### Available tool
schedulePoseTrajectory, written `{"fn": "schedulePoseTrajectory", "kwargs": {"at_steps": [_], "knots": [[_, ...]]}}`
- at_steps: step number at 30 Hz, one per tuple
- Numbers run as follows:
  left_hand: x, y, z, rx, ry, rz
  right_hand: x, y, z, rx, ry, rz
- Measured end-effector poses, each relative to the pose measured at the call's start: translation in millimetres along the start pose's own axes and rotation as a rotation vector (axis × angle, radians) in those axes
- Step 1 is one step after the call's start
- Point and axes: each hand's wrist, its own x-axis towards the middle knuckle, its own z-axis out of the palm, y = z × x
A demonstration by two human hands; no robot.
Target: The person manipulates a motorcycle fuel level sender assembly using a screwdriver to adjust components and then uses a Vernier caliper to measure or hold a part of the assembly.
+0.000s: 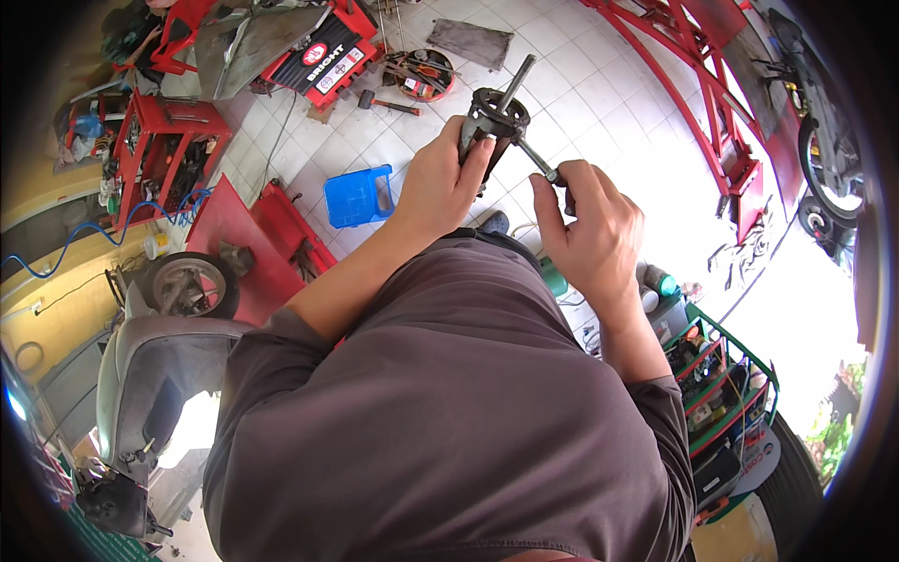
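In front of my chest, my left hand (438, 183) is wrapped round a dark metal puller-like tool (494, 117) with a ringed, cage-shaped body. A long rod (517, 82) sticks up out of its centre, tilted to the right. From the ring a thinner side rod (537, 161) slants down to the right. My right hand (599, 229) grips this rod's far end, thumb and fingers closed about it. The fingers partly cover that end, so its full shape is hidden. Both hands are raised above the tiled floor.
A blue plastic stool (346, 199) stands below on the tiles. Farther off lie a mallet (389, 103), a round tray of tools (423, 75) and a dark mat (470, 43). A red frame (684, 84) rises at far right, a green-edged rack (726, 375) near right. A scooter (154, 375) is at left.
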Motion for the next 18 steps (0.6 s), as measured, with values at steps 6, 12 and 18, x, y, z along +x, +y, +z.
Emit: {"fn": "schedulePoseTrajectory", "kwargs": {"at_steps": [6, 12, 18], "knots": [[-2.6, -1.7, 7.4, -0.062, -0.004, 0.003, -7.8, 8.6, -10.2, 0.085, -0.147, 0.078], [-7.1, -10.3, 20.8, -0.167, -0.036, -0.055, -12.9, 11.9, -5.4, 0.119, 0.016, -0.032], [-7.0, -13.3, 27.3, -0.131, -0.004, 0.025, -9.7, 15.4, -9.2, -0.009, 0.031, -0.064]]}}
